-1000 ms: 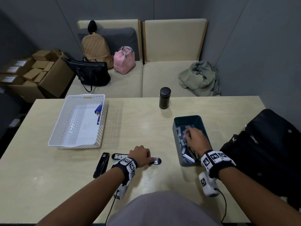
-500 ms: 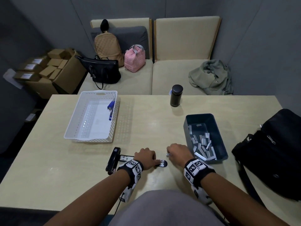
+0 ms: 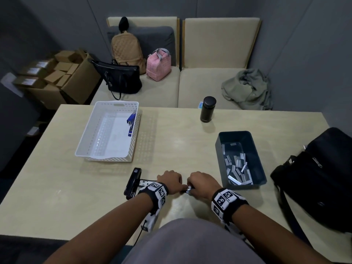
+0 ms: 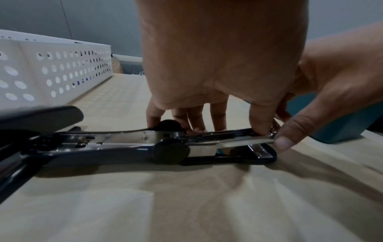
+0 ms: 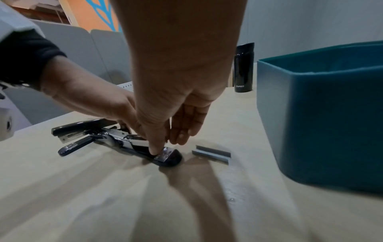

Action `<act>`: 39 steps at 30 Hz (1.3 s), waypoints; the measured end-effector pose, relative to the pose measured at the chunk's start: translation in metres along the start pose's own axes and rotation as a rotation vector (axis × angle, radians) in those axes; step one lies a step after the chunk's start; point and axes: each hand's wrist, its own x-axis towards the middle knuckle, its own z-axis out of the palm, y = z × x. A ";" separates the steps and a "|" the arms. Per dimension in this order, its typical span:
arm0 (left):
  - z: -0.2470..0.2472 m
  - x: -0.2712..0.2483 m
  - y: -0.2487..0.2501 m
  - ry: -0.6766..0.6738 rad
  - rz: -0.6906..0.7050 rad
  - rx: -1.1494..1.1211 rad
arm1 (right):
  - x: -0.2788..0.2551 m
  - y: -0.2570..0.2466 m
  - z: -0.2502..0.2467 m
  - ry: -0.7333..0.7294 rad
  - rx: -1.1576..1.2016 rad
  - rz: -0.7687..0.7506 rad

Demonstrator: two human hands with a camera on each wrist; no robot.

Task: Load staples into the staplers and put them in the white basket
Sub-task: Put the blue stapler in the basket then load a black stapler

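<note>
A black stapler [image 3: 133,182] lies opened near the table's front edge, its lid swung back to the left. My left hand [image 3: 170,181] grips the stapler's chrome magazine [image 4: 165,147] from both sides. My right hand [image 3: 202,182] is at the stapler's nose, where thumb and forefinger pinch a silver staple strip [image 4: 248,140] at the magazine's front. Another staple strip [image 5: 211,154] lies loose on the table just right of the nose. The white basket [image 3: 89,134] stands at the back left with a blue stapler [image 3: 131,121] against its right wall.
A teal box [image 3: 261,168] holding several staple strips stands right of my hands. A black bottle [image 3: 207,109] is at the table's far edge. A black bag [image 3: 320,178] covers the right side. Sofa, bags and cardboard boxes lie beyond the table.
My right hand left the teal box and came left to the stapler's nose. The left hand stayed on the stapler. The head view shifted, so the scene sits further right.
</note>
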 end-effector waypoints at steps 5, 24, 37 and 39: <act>-0.002 -0.004 -0.015 0.016 0.141 -0.036 | 0.001 -0.002 0.002 0.053 -0.062 0.044; 0.001 0.005 0.011 -0.010 -0.041 0.020 | -0.001 0.005 -0.002 0.061 0.025 0.136; 0.005 0.011 0.022 -0.027 -0.112 0.048 | 0.002 0.008 0.000 0.049 0.000 0.109; 0.006 0.012 0.024 -0.031 -0.127 0.057 | 0.003 0.007 0.002 0.051 -0.019 0.104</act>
